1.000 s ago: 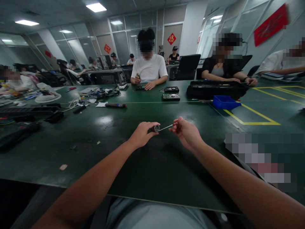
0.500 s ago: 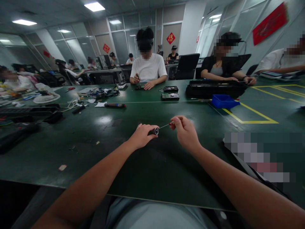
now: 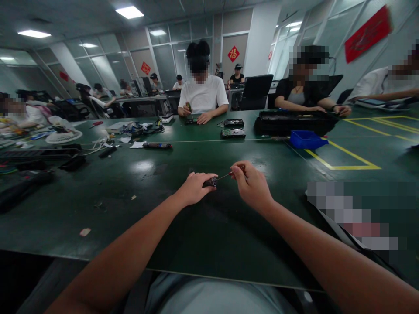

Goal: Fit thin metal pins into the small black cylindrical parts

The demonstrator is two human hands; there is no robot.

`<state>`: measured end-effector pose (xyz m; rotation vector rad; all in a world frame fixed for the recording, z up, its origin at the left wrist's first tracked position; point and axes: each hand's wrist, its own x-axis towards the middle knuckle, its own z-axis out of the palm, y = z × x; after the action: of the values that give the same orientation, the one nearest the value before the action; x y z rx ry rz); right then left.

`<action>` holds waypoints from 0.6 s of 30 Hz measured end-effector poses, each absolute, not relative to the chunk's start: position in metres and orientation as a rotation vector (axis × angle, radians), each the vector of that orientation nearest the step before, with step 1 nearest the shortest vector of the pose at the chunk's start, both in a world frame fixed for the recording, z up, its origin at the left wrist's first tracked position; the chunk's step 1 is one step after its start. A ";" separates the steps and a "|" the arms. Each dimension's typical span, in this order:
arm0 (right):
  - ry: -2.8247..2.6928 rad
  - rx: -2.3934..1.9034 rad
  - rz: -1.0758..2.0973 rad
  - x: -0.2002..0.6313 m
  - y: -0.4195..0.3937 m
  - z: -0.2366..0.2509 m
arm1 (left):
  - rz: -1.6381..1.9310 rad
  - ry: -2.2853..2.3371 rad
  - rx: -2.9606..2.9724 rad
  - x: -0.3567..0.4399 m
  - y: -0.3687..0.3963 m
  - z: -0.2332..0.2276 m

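Note:
My left hand is closed around a dark cylindrical piece, whose round end with a pale rim faces right. Most of its body is hidden under my fingers. In my right hand is a screwdriver with a reddish-brown handle, pinched between thumb and fingers. Its thin metal shaft points left and its tip meets the round end of the cylinder; whether it sits inside or just touches there is too small to tell. Both hands are low over the green table.
Across the table sits a person in a white shirt, near two hard drives. A blue tray and a long black housing stand back right. A pen-like dark tool, cables and a black bar lie leftward.
My right hand has shifted slightly left and down, and its grip has turned, showing more of the screwdriver's handle. Less shaft shows between the hands. My left hand stays almost in place.

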<state>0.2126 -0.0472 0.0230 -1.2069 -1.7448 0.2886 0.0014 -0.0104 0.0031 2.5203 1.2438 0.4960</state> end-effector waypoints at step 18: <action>-1.742 -1.293 0.220 0.217 -0.043 0.025 | 0.801 1.265 2.184 -0.001 -0.008 0.012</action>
<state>0.2172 -0.0430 0.0254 -1.2928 -1.7424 0.2205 -0.0011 -0.0080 0.0124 2.1837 1.2645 0.8007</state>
